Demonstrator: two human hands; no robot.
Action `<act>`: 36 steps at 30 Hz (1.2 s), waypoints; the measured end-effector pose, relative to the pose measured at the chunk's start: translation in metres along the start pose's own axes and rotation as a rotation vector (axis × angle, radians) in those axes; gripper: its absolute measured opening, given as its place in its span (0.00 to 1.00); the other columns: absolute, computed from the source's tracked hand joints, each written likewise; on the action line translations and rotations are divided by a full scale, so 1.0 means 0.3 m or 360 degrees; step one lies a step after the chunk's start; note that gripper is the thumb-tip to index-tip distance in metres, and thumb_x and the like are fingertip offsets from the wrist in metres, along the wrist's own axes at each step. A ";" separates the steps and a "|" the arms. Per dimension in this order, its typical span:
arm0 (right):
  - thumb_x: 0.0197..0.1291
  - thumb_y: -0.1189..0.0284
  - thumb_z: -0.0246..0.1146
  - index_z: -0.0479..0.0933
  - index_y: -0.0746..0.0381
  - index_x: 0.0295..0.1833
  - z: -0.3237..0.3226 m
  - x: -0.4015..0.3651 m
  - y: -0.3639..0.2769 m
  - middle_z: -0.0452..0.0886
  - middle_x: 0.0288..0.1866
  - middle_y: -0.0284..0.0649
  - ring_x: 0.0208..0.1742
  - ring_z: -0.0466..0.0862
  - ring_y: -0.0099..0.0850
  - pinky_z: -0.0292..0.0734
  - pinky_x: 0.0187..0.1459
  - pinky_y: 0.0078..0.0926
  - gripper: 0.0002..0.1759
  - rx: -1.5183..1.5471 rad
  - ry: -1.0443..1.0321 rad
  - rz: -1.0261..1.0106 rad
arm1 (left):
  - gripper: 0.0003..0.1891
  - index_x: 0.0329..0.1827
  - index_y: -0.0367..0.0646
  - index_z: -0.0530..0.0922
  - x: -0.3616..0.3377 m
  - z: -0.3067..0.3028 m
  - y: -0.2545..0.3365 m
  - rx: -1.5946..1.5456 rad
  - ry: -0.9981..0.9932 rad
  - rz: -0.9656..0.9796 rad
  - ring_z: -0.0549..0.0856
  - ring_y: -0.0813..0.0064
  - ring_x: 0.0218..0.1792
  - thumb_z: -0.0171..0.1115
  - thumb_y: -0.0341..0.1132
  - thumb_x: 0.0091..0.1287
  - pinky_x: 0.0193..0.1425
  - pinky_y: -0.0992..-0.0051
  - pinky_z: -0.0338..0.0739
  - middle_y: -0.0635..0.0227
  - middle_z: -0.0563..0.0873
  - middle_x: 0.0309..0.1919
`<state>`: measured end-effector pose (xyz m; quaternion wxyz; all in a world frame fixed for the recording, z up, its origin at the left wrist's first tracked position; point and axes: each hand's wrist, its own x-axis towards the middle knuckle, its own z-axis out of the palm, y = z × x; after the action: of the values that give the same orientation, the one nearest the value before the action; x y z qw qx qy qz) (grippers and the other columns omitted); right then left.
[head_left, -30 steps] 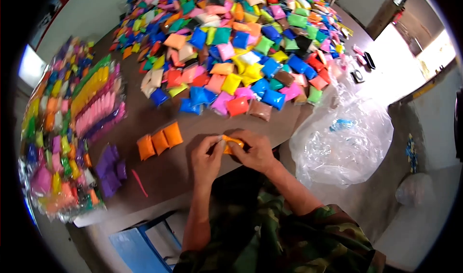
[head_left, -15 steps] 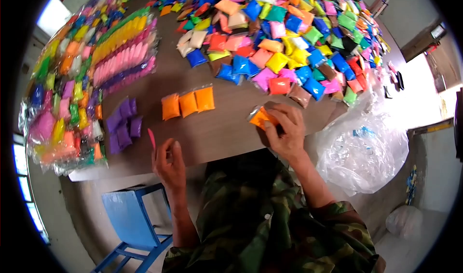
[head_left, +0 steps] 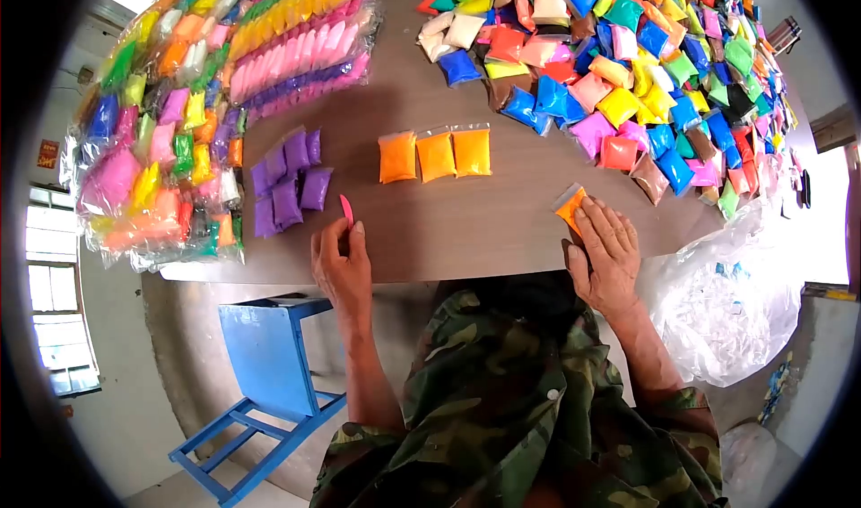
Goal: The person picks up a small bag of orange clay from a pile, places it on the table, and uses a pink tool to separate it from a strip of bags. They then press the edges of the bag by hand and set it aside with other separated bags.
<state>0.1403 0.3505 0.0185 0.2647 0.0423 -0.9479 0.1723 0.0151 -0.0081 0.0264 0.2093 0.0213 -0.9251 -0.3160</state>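
My left hand (head_left: pixel 343 261) is closed, its fingers pinching a thin pink plastic knife-shaped tool (head_left: pixel 347 209) that points up. To its left lies a bunch of purple packets (head_left: pixel 287 201), soft and sealed in clear film. Across the table, my right hand (head_left: pixel 610 252) lies with stretched fingers over a small orange packet (head_left: pixel 567 207), thumb apart from it; the packet's right part is hidden under the fingertips. Between the hands, farther back, a row of three orange packets (head_left: pixel 436 156) lies flat.
A large heap of mixed coloured packets (head_left: pixel 619 104) covers the back right. Filled clear bags and packet strips (head_left: pixel 170 140) line the left side. A clear plastic bag (head_left: pixel 726 302) hangs at the right edge. A blue chair (head_left: pixel 269 356) stands below the table's front edge (head_left: pixel 404 279).
The view has swung left, so things appear farther right. My right hand's fingers have straightened over the orange packet, the thumb moving away from it. My left hand still holds the pink tool.
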 end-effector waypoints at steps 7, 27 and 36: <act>0.64 0.69 0.72 0.85 0.65 0.65 -0.006 0.007 -0.006 0.85 0.72 0.46 0.72 0.84 0.46 0.74 0.73 0.48 0.24 0.0041 0.0063 0.0047 | 0.09 0.47 0.38 0.89 0.032 0.002 -0.047 -0.0034 -0.0086 0.0017 0.88 0.58 0.41 0.75 0.34 0.72 0.47 0.60 0.82 0.57 0.89 0.41; 0.63 0.62 0.74 0.86 0.57 0.69 0.013 -0.068 0.042 0.84 0.74 0.37 0.74 0.83 0.37 0.73 0.75 0.42 0.28 0.0032 0.0140 -0.0057 | 0.14 0.52 0.38 0.85 -0.025 0.022 -0.120 0.0109 0.0101 0.0051 0.89 0.54 0.44 0.62 0.41 0.83 0.51 0.58 0.82 0.54 0.90 0.44; 0.61 0.64 0.75 0.85 0.58 0.69 0.002 -0.053 0.021 0.84 0.73 0.40 0.73 0.83 0.42 0.75 0.73 0.44 0.30 0.0163 0.0215 0.0013 | 0.14 0.53 0.38 0.84 -0.013 0.035 -0.156 -0.0017 0.0186 -0.0041 0.88 0.62 0.44 0.63 0.42 0.83 0.50 0.64 0.83 0.58 0.89 0.43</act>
<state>0.1527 0.3559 0.0079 0.3248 0.0402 -0.9180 0.2241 0.0101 -0.0387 -0.0102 0.2590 0.0504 -0.9093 -0.3218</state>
